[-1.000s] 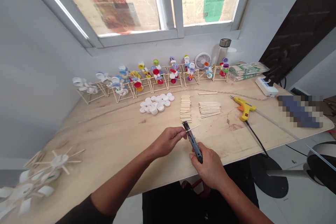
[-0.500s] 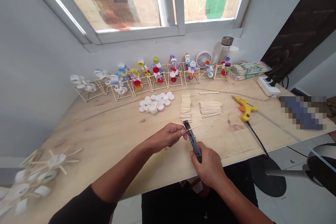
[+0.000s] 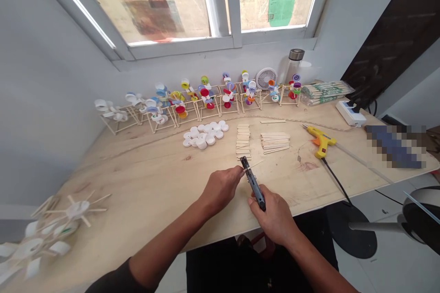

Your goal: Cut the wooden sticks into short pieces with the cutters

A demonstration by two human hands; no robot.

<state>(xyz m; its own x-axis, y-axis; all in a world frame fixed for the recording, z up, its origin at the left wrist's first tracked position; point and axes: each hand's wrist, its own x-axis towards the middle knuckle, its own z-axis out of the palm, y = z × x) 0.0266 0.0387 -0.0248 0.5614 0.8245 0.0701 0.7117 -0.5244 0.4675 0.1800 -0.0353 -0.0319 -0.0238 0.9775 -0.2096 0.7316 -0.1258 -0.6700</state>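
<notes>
My left hand (image 3: 223, 187) pinches a thin wooden stick (image 3: 256, 163) whose free end sticks out to the right. Across that stick lie the jaws of a dark hand cutter, like pliers (image 3: 253, 184), with my right hand (image 3: 275, 213) wrapped round its handles. Whether the jaws are fully closed on the wood I cannot tell. Just beyond the tool are a column of short sticks (image 3: 243, 141) and a bundle of longer sticks (image 3: 275, 142). A cluster of white bottle caps (image 3: 202, 135) lies to their left.
Along the wall stand several stick frames with coloured cap wheels (image 3: 206, 98). A yellow glue gun (image 3: 322, 141) and a white power strip (image 3: 351, 113) are at the right. Spoked cap wheels (image 3: 78, 210) lie at the left. A small fan (image 3: 266, 78) stands behind.
My left hand has turned over at the wrist, its back now facing up, still pinching the stick. The cutter and my right hand have barely shifted.
</notes>
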